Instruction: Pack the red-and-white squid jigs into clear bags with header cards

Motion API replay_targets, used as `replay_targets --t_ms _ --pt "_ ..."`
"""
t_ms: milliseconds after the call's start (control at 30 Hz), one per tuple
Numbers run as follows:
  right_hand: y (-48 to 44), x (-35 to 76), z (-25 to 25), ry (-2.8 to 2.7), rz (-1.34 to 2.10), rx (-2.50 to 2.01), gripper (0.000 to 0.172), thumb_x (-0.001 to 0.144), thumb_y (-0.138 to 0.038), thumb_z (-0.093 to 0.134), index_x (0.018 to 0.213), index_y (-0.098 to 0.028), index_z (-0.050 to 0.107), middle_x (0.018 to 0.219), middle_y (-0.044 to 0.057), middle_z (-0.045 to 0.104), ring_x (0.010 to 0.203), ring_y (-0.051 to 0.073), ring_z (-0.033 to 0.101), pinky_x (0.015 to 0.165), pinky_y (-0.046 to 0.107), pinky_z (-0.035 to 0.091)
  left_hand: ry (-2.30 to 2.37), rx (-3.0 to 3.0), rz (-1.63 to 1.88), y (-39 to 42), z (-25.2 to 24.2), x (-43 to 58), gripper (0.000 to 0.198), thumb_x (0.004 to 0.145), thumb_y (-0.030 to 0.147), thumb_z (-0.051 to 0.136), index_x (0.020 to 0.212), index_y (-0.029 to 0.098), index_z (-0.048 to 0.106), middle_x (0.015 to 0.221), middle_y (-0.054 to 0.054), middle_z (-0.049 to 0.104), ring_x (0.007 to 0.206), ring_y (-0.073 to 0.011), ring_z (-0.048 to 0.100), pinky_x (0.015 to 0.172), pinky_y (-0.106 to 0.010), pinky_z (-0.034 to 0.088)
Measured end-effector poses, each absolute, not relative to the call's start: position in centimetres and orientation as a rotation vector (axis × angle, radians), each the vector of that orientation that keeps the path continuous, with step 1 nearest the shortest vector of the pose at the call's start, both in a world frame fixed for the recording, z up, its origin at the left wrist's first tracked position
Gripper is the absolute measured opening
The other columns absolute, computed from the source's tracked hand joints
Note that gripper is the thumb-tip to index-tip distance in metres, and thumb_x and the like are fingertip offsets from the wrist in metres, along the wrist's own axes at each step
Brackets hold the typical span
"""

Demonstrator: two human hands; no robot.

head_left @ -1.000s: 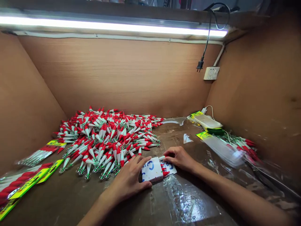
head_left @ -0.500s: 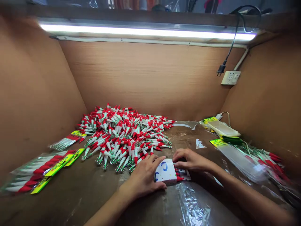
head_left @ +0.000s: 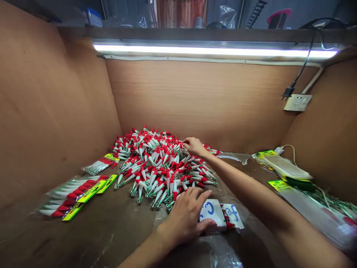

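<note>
A big heap of red-and-white pointed pieces with green glittery ends (head_left: 160,163) lies at the back of the brown table. My left hand (head_left: 186,216) rests flat, fingers spread, on the left edge of a small white block with blue marks (head_left: 212,212); a second white piece with blue marks (head_left: 232,214) lies beside it with red tips showing between them. My right hand (head_left: 193,146) reaches far into the heap's back right side, its fingers curled down onto the pieces; what they hold is hidden.
Filled clear packets with yellow-green labels (head_left: 74,191) lie at the left. Empty clear bags with yellow labels (head_left: 283,167) lie at the right, near a wall socket (head_left: 297,102) and a dangling plug. Brown board walls close in three sides, with a strip light above.
My right hand left the white block and stretched forward into the heap. My left hand stayed on the block. The view swung left and up.
</note>
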State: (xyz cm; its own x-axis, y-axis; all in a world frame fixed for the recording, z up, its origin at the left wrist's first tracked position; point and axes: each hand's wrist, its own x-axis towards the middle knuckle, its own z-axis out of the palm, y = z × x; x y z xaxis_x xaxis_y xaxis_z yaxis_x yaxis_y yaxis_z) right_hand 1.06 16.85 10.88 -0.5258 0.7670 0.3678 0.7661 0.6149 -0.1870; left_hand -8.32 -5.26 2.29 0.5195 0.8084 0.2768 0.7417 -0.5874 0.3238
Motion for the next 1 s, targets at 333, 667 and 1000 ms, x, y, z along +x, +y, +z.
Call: replay_targets --t_ms 333,667,1000 --pt "13.9 0.6 10.7 -2.962 -0.009 -0.856 0.022 0.079 -0.015 0.066 0.094 -0.026 0.077 0.091 0.001 0.076 0.081 0.016 0.064 0.065 0.022 0.036 1.295 2.638 0.601 -6.1 2.4 -8.1 0.073 0.086 0.059 0.066 0.147 0.030 0.039 0.127 -0.009 0.053 0.117 -0.0325 0.050 0.099 -0.048 0.046" --pt "11.2 0.7 8.9 -2.925 -0.045 -0.999 0.021 0.093 -0.029 0.058 0.101 -0.020 0.075 0.091 0.007 0.075 0.078 0.017 0.065 0.063 0.023 0.038 1.301 2.671 0.613 -6.2 2.6 -8.0 0.072 0.084 0.056 0.070 0.144 0.029 0.041 0.126 -0.009 0.055 0.116 -0.0334 0.050 0.096 -0.049 0.047" --pt "11.3 0.8 6.9 -2.770 0.150 -1.176 0.018 0.080 -0.031 0.071 0.079 -0.015 0.078 0.068 0.005 0.068 0.062 0.014 0.054 0.056 0.023 0.032 1.303 2.675 0.608 -6.1 2.5 -8.1 0.067 0.083 0.050 0.073 0.140 0.028 0.045 0.125 -0.009 0.055 0.115 -0.0317 0.051 0.097 -0.045 0.048"
